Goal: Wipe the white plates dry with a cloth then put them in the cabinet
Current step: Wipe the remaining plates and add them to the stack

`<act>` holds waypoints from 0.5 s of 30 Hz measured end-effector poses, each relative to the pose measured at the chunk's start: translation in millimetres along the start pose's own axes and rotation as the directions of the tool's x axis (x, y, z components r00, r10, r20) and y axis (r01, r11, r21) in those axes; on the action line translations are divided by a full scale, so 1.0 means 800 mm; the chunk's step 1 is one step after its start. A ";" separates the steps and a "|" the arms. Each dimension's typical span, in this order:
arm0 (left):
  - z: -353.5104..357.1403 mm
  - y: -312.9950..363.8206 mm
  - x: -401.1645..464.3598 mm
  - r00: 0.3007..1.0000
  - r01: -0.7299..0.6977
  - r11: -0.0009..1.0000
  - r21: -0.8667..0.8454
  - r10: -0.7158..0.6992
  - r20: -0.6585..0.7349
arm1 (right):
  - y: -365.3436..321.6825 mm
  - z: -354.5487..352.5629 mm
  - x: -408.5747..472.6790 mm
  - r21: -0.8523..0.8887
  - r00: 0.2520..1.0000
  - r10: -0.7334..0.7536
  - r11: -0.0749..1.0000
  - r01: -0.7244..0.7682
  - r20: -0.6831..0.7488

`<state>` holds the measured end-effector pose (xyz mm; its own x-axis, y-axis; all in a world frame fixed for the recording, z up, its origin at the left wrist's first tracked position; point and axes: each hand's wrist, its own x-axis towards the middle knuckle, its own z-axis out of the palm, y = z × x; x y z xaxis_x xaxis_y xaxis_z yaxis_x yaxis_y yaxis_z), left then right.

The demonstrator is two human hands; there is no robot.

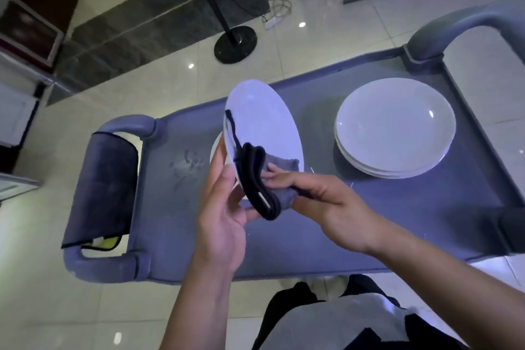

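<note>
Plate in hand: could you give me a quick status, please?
Left hand holds tilted plate. Right hand presses cloth on it. Nothing blocking.

A person stood at the near side of a service cart [369, 224], holding a tilted plate [264, 122] above its top, the left hand [224, 221] at the plate's lower edge and the right hand [321, 199] pressing a folded cloth [267, 187] against its face. To the right sat a stack of plates [395, 128]. A towel [102, 190] hung over the cart's left handle [127, 125]; stanchion bases [235, 44] stood on the floor beyond.
</note>
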<state>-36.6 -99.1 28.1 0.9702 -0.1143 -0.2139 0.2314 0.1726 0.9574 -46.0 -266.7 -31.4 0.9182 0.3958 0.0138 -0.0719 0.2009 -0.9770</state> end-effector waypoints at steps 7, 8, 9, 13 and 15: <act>-0.010 -0.007 -0.022 0.973 -0.118 0.985 -0.126 0.090 -0.211 | -0.006 -0.031 -0.003 -0.285 0.967 0.013 0.956 0.062 0.254; -0.013 -0.004 -0.025 0.971 -0.124 0.985 -0.116 0.097 -0.220 | -0.006 -0.036 -0.004 -0.307 0.962 0.047 0.951 0.039 0.268; -0.016 -0.002 -0.027 0.968 -0.128 0.986 -0.106 0.101 -0.231 | -0.006 -0.042 -0.005 -0.318 0.963 0.084 0.948 0.002 0.257; -0.030 0.004 -0.038 0.950 -0.147 0.987 -0.058 0.125 -0.285 | 0.008 -0.065 -0.023 -0.016 0.974 0.223 0.975 -0.224 -0.026; -0.034 0.002 -0.044 0.952 -0.140 0.987 -0.079 0.113 -0.284 | 0.018 -0.083 -0.034 0.243 0.926 0.317 0.933 -0.265 -0.205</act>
<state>-68.2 -68.5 32.1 0.9706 0.1881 -0.1505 0.0979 0.2632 0.9598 -46.3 -334.4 -60.3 0.9074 0.2466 -0.3403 -0.4053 0.2997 -0.8636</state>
